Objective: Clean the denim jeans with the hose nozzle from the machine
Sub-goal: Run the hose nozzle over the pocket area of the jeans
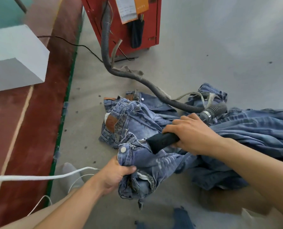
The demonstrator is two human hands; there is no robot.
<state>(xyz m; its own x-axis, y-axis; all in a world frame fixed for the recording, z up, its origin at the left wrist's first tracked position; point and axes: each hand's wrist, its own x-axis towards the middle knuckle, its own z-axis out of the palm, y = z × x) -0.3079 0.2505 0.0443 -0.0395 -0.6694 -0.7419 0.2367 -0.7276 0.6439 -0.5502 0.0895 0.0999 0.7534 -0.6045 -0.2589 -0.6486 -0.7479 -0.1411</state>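
A heap of blue denim jeans [154, 123] lies on the grey floor in the middle of the view. My left hand [116, 175] grips the waistband of the nearest pair, just below its metal button [123, 149]. My right hand [192, 134] holds the black hose nozzle [160, 142], whose slanted mouth rests on the denim by the fly. A grey ribbed hose [135, 78] runs from the nozzle across the jeans and up to the red machine [127, 25] at the top.
A white box [17, 58] stands on the red floor strip at the left. A black cable [81, 46] crosses toward the machine. A white cord [38, 177] hangs across the lower left. My socked foot [71, 176] is near it. More denim [182, 217] lies at the bottom edge.
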